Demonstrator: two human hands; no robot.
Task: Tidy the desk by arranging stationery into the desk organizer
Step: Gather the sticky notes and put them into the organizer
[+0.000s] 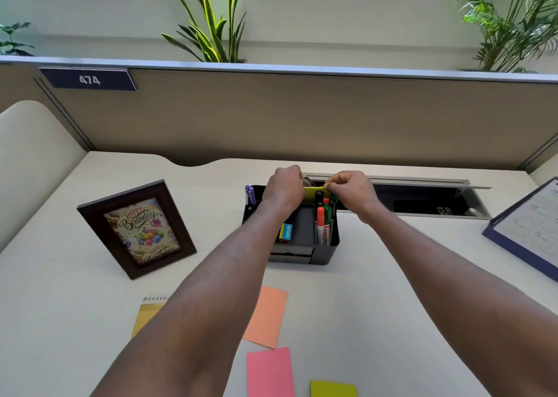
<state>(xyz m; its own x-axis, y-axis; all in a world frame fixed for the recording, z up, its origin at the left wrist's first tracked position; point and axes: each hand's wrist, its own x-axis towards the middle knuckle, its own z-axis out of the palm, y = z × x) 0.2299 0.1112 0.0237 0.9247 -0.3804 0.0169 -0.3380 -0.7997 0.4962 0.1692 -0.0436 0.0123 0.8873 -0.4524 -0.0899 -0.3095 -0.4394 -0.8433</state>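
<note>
A black desk organizer (324, 253) stands mid-desk, holding purple pens (250, 195) at its left, red and green markers (323, 219) at its right and a small blue-and-yellow eraser box (285, 232) in the middle. Both my hands hold a yellow-green sticky note pad (312, 194) upright over the organizer's back section. My left hand (285, 187) grips its left end, my right hand (351, 191) pinches its right end. On the desk near me lie an orange note pad (267, 316), a pink note pad (269, 372) and another yellow-green note pad (333, 389).
A framed birthday card (136, 229) leans at the left. A yellow spiral notepad (146, 316) shows beside my left forearm. A blue clipboard with papers (527, 230) lies at the right edge. An open cable tray (422, 200) sits behind the organizer, under the partition wall.
</note>
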